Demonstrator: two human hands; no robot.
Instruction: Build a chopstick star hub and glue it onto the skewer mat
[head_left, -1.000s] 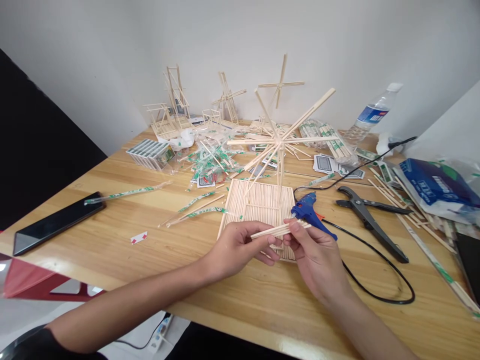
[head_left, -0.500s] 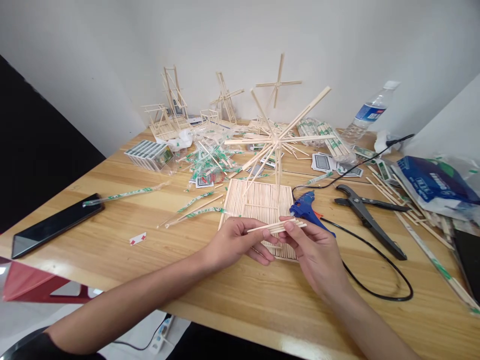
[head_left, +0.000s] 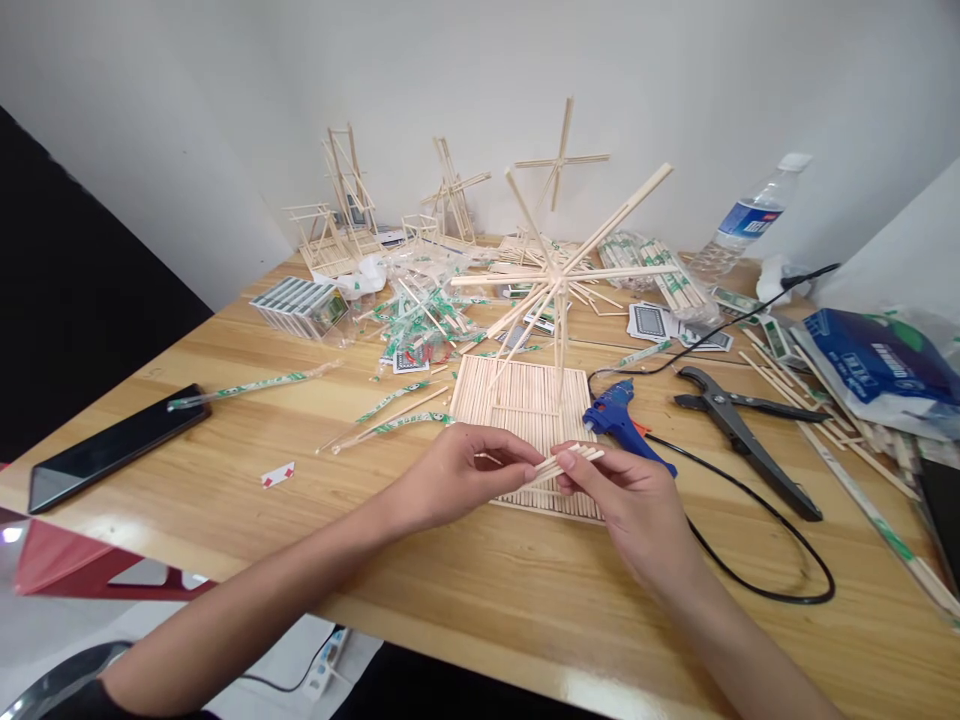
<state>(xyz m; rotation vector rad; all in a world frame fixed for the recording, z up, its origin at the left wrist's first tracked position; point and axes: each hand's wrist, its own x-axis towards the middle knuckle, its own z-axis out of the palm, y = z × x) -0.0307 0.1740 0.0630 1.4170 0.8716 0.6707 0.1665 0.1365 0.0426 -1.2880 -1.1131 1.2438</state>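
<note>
a small bundle of thin wooden sticks (head_left: 571, 462) is held between both hands, over the near right part of a square mat of glued wooden sticks (head_left: 521, 395). the bundle is pinched narrowly by the thumb and fingertips (head_left: 568, 478) of the right hand (head_left: 630, 510), near its middle. its inner end is reached by the curled fingers (head_left: 510, 465) of the left hand (head_left: 454, 478), which appear closed on it, though the contact is partly hidden.

a blue hot glue gun (head_left: 619, 415) is lying just beside the right hand, and its black cord (head_left: 757, 565) is looped across the wooden table (head_left: 525, 620). an upright stick windmill wheel (head_left: 559, 275) is fixed to the mat, with its spokes radiating outward. black-handled pliers (head_left: 739, 430) are lying to the right of the glue gun. paper-wrapped chopsticks (head_left: 247, 385) are scattered to the left, near a black smartphone (head_left: 112, 450). further back, stick models (head_left: 337, 215), playing cards (head_left: 649, 322) and a plastic water bottle (head_left: 754, 215) are placed, and a blue plastic packet (head_left: 874, 370) is lying at the right.
</note>
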